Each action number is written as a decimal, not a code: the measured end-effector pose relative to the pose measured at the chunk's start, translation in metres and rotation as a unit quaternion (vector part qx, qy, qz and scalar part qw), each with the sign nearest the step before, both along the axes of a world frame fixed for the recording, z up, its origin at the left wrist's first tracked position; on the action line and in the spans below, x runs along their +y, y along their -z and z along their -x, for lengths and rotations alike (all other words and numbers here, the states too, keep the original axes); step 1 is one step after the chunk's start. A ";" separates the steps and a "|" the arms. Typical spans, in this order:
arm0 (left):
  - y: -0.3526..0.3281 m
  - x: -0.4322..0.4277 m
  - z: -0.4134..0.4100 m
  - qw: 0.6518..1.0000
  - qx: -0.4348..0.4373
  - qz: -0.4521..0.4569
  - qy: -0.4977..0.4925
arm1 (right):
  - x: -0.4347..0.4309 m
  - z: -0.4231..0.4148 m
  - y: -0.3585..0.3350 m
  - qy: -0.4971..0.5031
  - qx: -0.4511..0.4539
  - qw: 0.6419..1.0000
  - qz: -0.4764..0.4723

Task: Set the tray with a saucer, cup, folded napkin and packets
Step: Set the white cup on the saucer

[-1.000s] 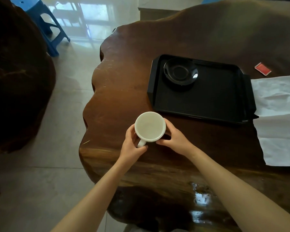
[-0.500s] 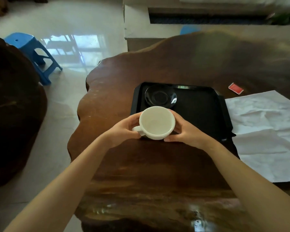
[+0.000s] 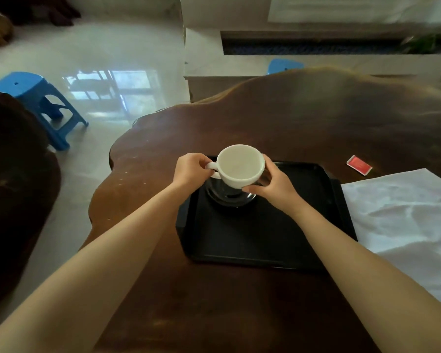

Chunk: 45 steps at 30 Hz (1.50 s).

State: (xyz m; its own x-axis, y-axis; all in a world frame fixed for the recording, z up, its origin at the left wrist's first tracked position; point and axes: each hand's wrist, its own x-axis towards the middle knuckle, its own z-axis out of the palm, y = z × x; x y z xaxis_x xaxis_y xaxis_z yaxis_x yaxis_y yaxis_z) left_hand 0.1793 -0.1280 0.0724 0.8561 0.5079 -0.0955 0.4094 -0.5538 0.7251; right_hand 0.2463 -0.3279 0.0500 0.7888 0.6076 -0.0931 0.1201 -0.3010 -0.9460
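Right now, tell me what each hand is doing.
Left hand: closed on the handle of the cup.
Right hand: closed on the cup's side, above the saucer.

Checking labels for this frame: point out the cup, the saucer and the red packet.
cup (image 3: 239,164), head view, inside of the bowl.
saucer (image 3: 227,197), head view, dark glass rim showing below the cup.
red packet (image 3: 359,165), head view, middle of its face.

one white cup (image 3: 240,165), one dark glass saucer (image 3: 228,197) and one black tray (image 3: 262,233) sit on one wooden table (image 3: 303,123), alongside one red packet (image 3: 359,165) and one white napkin (image 3: 413,225). two blue stools (image 3: 40,103) stand on the floor. two hands are in view.
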 end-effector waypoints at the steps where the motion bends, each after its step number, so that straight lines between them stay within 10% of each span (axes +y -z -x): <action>1: 0.004 0.002 -0.007 1.000 0.004 -0.008 -0.010 | 0.003 -0.007 0.005 0.000 0.000 1.000 0.003; 45: 0.081 0.019 -0.037 1.000 0.007 -0.029 -0.004 | 0.031 -0.024 0.075 0.047 0.004 0.994 0.102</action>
